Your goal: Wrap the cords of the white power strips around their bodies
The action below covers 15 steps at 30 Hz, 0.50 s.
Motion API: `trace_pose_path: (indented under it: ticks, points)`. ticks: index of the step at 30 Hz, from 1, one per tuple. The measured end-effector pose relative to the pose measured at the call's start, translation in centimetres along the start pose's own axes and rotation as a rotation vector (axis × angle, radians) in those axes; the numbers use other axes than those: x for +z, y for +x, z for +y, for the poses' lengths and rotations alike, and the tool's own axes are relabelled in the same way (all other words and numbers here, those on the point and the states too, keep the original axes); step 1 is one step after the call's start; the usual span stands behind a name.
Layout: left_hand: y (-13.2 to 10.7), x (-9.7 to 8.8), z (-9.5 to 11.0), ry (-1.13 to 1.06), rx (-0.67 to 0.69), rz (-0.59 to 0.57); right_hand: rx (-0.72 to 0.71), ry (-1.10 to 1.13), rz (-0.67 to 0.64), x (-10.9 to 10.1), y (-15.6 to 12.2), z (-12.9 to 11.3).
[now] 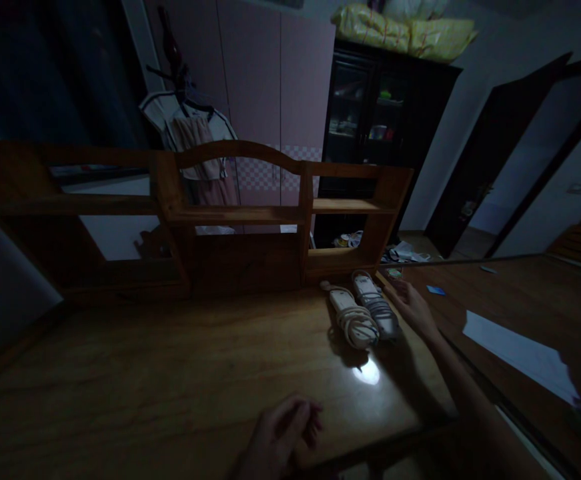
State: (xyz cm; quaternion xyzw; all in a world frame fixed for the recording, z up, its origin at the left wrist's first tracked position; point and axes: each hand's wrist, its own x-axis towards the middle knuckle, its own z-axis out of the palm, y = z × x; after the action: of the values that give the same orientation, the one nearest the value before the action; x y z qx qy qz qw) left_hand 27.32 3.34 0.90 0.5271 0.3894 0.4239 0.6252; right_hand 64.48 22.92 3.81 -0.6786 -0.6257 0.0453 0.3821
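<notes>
Two power strips with their cords wound around them lie side by side on the wooden desk (pixel 170 373): a cream one (pixel 351 317) and a grey one (pixel 376 305) to its right. My right hand (pixel 413 305) reaches out beside the grey strip, fingers spread and loosely open, touching or almost touching its right edge. My left hand (pixel 283 437) rests at the desk's near edge with fingers curled inward; nothing shows in it.
A wooden shelf unit (pixel 235 213) stands along the back of the desk. A second table (pixel 520 300) at the right carries a white sheet of paper (pixel 520 353) and a small blue card (pixel 435 290). A dark cabinet (pixel 380 127) and a doorway stand behind.
</notes>
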Motion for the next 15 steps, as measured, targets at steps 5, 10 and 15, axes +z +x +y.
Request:
trace_pose_path:
  ticks: [5, 10, 15]
  points:
    - [9.6, 0.6, 10.5, 0.532, 0.394, -0.012, -0.085, 0.029, 0.039, 0.7, -5.1, 1.3]
    - [26.8, 5.1, 14.0, 0.802, 0.447, -0.075, -0.154, 0.073, 0.035, 1.8, -6.9, 0.9]
    - [36.7, 9.6, 10.5, 1.036, 0.429, -0.324, -0.24, 0.132, 0.052, 2.5, -7.5, 0.5]
